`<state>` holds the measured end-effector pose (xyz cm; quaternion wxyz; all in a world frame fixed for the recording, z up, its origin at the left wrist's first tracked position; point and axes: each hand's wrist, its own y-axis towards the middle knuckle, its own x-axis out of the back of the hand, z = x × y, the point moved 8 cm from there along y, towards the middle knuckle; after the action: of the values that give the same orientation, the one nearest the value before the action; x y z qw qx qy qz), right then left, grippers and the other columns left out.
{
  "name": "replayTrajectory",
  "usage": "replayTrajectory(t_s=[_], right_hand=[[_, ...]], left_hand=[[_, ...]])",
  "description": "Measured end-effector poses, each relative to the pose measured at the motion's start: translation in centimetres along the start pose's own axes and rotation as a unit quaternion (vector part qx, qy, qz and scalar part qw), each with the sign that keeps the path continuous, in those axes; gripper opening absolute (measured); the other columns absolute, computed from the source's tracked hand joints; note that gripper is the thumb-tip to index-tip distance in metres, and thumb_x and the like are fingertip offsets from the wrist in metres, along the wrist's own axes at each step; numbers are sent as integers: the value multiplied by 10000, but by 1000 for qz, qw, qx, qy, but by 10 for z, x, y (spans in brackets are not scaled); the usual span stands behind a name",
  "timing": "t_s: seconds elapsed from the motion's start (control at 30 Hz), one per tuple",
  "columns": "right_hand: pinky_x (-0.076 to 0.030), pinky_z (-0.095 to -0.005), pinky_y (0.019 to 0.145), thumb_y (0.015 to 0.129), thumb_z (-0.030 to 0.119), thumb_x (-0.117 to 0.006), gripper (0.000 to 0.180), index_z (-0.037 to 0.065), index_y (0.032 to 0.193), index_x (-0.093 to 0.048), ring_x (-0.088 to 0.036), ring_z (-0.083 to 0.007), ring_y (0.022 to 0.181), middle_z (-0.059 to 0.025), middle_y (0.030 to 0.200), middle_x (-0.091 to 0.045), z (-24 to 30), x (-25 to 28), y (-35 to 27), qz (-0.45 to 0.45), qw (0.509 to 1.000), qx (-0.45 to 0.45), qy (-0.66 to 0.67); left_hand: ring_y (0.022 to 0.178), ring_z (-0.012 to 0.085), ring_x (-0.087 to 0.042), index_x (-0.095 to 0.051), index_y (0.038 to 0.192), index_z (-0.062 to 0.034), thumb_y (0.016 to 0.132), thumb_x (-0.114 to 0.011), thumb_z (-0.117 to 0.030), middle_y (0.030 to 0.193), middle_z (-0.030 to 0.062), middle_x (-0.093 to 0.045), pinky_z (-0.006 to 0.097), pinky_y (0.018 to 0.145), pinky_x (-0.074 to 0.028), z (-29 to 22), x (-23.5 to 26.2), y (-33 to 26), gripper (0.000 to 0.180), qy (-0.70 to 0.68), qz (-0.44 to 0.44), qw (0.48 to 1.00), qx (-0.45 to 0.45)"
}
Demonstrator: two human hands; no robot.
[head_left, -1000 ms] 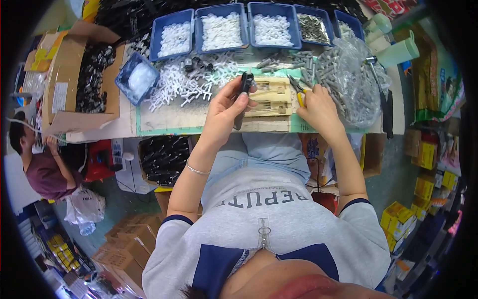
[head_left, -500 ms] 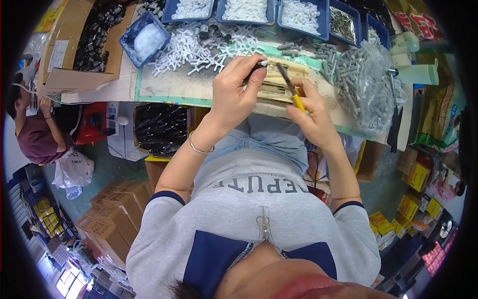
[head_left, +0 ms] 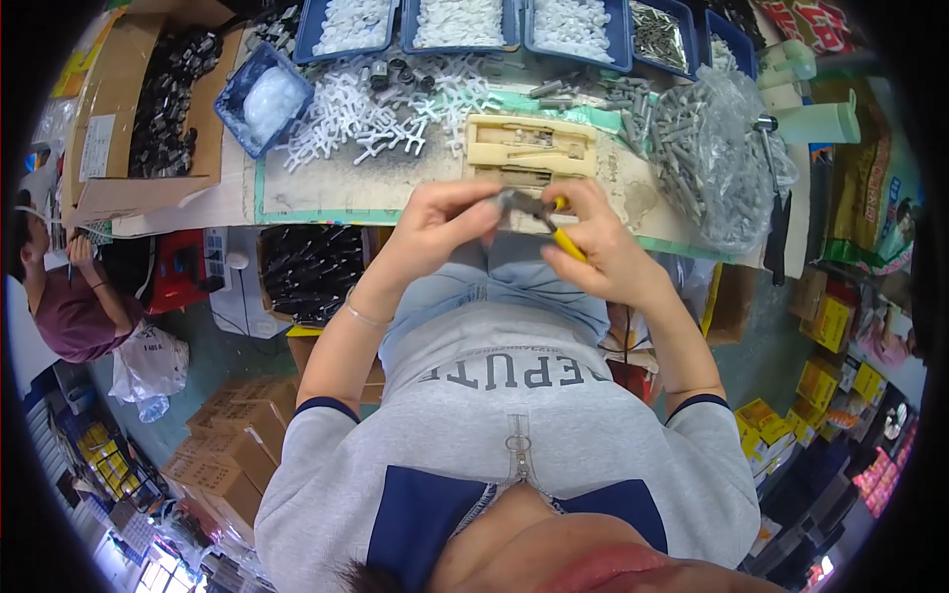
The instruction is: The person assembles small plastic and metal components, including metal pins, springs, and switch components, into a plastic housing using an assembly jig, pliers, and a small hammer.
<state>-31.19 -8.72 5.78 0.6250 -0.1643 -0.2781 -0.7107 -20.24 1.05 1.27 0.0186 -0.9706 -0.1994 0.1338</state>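
Note:
My left hand [head_left: 440, 229] is closed, pinching a small dark part [head_left: 501, 210] at its fingertips; blur and the fingers hide its shape. My right hand [head_left: 613, 252] grips pliers with yellow handles [head_left: 568, 245]. Their dark jaws [head_left: 529, 206] meet the part held on the left. Both hands are at the table's near edge, over my lap. Just beyond them lies a cream-coloured block-like fixture [head_left: 534, 145] with slots. White branching plastic pieces [head_left: 395, 109] are heaped beyond my left hand, with a few black caps on top.
Blue bins [head_left: 460, 44] of white parts and metal pins line the back. A small blue bin [head_left: 232, 109] and a carton of black parts [head_left: 163, 128] stand left. At right are a clear bag of grey cylinders [head_left: 707, 168] and a black-handled hammer [head_left: 778, 237]. Another person [head_left: 84, 287] sits at far left.
Both hands have come back toward me from above the fixture, uncovering it. The pliers have turned, and their jaws now meet the part in my left hand. The view has shifted slightly.

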Motion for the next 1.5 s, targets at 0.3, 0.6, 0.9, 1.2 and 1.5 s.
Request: replayTrajectory(t_s=[0.3, 0.6, 0.9, 1.2, 1.5], right_hand=[[-414, -447, 856, 811, 138, -596, 219, -70, 881, -601, -480, -363, 993, -206, 1035, -506, -72, 39, -27, -54, 914, -264, -303], [-444, -424, 807, 801, 212, -656, 230, -1, 871, -605, -547, -338, 906, -176, 942, -577, -61, 91, 21, -4, 930, -196, -312], [-463, -425, 911, 786, 208, -667, 501, 94, 1246, -506, -540, -396, 1087, -239, 1147, -533, -176, 194, 210, -125, 917, -187, -329], [-485, -458, 887, 712, 59, -628, 447, 99, 1148, -539, -573, -443, 1019, -274, 1120, -549, -237, 184, 275, -155, 895, -205, -365], [-483, -278, 510, 749, -38, -639, 416, 103, 1136, -583, -590, -170, 640, -101, 929, -612, -263, 229, 219, -330, 894, -272, 136]], left_hand=[[812, 104, -581, -652, 1054, 28, 869, -670, -198, 892, 25, -656, 255, 766, -472, 122, 134, -147, 293, 70, 40, 952, 297], [895, 189, -655, -705, 1054, -123, 808, -684, -220, 952, 57, -713, 331, 834, -495, 321, 202, -337, 266, 316, 93, 805, 493], [1052, 304, -611, -699, 1090, -227, 799, -658, -259, 1111, 134, -654, 387, 917, -485, 350, 203, -354, 295, 536, 57, 675, 504], [1111, 312, -586, -646, 1153, -87, 786, -661, -316, 1176, 159, -623, 386, 941, -469, 311, 203, -330, 432, 457, -23, 669, 585], [844, 303, -680, -713, 921, -26, 819, -657, -309, 909, 173, -693, 365, 778, -529, 108, 153, -135, 306, 461, 20, 837, 294]])
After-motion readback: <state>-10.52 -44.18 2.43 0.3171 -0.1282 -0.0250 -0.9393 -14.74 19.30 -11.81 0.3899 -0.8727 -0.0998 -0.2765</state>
